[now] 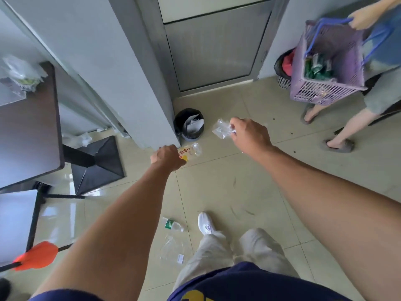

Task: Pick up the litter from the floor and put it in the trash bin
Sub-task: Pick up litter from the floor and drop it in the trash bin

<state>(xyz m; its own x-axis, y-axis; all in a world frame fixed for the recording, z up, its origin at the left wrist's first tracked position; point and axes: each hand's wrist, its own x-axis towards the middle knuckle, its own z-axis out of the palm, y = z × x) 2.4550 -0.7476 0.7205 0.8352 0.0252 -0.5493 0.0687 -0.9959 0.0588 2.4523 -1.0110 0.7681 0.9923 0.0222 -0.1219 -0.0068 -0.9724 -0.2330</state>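
Left hand (168, 157) was clenched on a yellow-labelled plastic bottle (191, 152). Right hand (249, 134) pinched a clear plastic wrapper (222, 128). Black trash bin (189, 124) sat just beyond, between both hands. Green-labelled bottle (173, 224) lay on floor behind left hand.

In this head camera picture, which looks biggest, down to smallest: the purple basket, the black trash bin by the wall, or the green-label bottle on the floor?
1. Purple basket, clearly the largest as it appears.
2. Black trash bin.
3. Green-label bottle, the smallest, though it lies nearer the camera than the other two.
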